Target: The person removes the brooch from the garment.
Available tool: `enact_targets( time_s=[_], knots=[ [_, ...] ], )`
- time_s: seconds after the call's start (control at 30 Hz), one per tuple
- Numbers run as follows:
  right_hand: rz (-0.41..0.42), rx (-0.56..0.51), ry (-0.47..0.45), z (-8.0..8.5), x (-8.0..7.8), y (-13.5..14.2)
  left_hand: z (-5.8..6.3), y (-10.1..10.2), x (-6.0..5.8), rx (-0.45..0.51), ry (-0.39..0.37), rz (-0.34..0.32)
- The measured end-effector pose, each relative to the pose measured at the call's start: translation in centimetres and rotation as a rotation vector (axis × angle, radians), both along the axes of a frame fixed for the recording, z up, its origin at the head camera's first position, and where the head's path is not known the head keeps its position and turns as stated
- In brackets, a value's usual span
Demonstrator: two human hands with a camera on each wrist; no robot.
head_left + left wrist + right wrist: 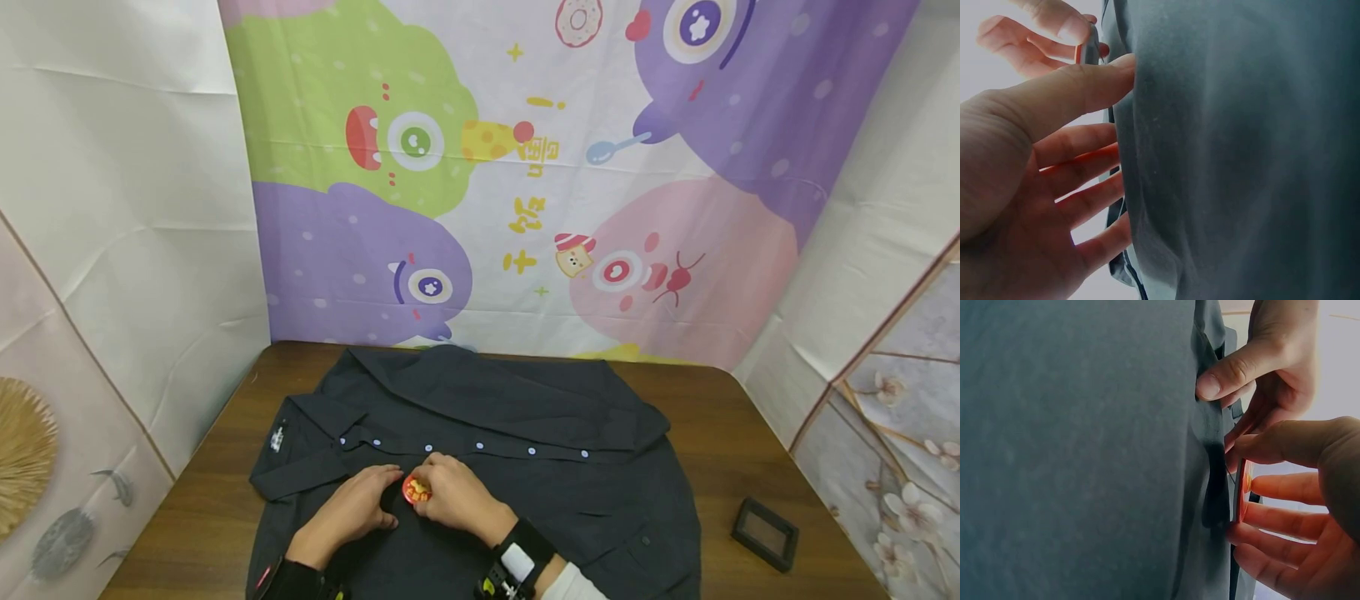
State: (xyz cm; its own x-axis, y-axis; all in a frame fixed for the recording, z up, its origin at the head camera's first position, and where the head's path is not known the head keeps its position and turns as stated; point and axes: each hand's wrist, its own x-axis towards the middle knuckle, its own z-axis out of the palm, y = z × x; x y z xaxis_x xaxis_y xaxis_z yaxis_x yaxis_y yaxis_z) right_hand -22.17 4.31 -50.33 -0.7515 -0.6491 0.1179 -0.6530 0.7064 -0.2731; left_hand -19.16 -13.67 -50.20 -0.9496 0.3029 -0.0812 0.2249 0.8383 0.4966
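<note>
A dark button-up shirt [577, 508] lies spread over the table with a row of light buttons across it. Near its left-middle, my right hand [457, 492] pinches a round red badge [415, 490] with a yellow design. In the right wrist view the badge [1240, 494] appears edge-on between thumb and fingers, close against the cloth. My left hand [356, 504] is just left of the badge, its fingertips resting on the shirt. The left wrist view shows this hand [1041, 144] with thumb extended and fingers spread, tips at the fabric [1210, 156].
A small black rectangular frame [765, 534] lies on the brown table [720, 433] at the right. Behind the table hangs a cartoon-printed cloth [510, 300], and pale panels [150, 167] stand on both sides. A white print [277, 439] marks the shirt's left part.
</note>
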Motion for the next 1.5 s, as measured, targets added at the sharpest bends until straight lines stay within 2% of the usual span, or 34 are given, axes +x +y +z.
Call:
enact_targets(
  time_s=[0.83, 1.2, 1.5],
  knots=[
    [-0.005, -0.032, -0.021, 0.10, -0.05, 0.39, 0.05, 0.06, 0.05, -0.007, 0.004, 0.012],
    [-0.018, -0.071, -0.057, 0.43, -0.20, 0.65, 0.15, 0.23, -0.03, 0.024, 0.025, 0.014],
    [-0.024, -0.083, -0.052, 0.60, -0.24, 0.86, 0.13, 0.48, -0.04, 0.030, 0.046, 0.029]
  ],
)
